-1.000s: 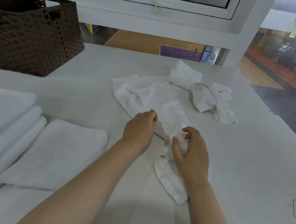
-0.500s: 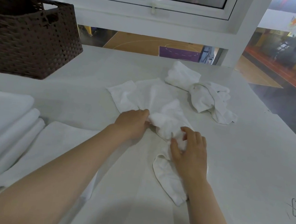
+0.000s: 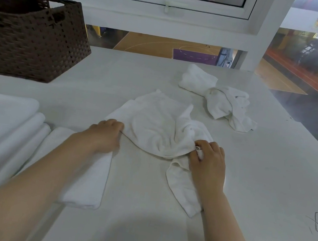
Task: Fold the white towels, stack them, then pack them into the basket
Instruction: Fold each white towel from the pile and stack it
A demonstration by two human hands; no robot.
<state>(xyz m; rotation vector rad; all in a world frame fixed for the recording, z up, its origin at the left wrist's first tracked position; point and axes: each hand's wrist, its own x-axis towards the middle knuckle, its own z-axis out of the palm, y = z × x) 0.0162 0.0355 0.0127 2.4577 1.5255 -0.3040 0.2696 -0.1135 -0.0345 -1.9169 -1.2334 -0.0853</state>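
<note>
Head view: we look down on a white worktop (image 3: 139, 229) with both our hands out in front of us.
Left hand (image 3: 104, 135): our fingers are curled shut, pinching the near left edge of the rumpled towel (image 3: 159, 124).
Right hand (image 3: 208, 163): our fingers are closed on a bunched fold at the towel's near right side, with a loose tail of cloth running under our wrist toward us.
Rumpled towel: it lies mid-worktop, partly spread and creased between our hands.
Second loose towel (image 3: 219, 99): crumpled at the far right, apart from the first.
Folded towels: one small folded towel (image 3: 89, 184) lies under our left forearm; a thicker stack (image 3: 1, 132) sits just left of it.
Basket (image 3: 32, 43): dark brown woven, far left on the worktop, well apart from our hands.
</note>
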